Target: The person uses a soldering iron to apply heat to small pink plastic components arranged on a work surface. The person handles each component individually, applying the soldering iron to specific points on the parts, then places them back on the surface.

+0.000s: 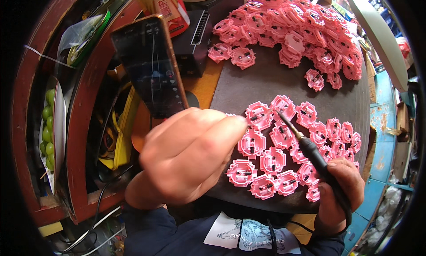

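Note:
My right hand (pixel 345 185) grips the black handle of a soldering iron (pixel 314 153). Its thin metal tip reaches up and left to a pink plastic housing (pixel 283 105) in the far row of a spread-out group; whether it touches cannot be told. Each open housing, such as this one (pixel 272 161), has small black and metal parts inside. To the left, my left hand (pixel 191 154) is closed in a pinch, slightly blurred, its fingertips beside the group's left edge. Anything between those fingers is hidden.
A large heap of pink housings (pixel 288 23) covers the far side of the dark worktop (pixel 262 80). Left of it a phone (pixel 148 65) stands upright before a black box (pixel 191 49). Green grapes (pixel 48 129) lie on a reddish shelf at far left, near a yellow bin (pixel 125 131).

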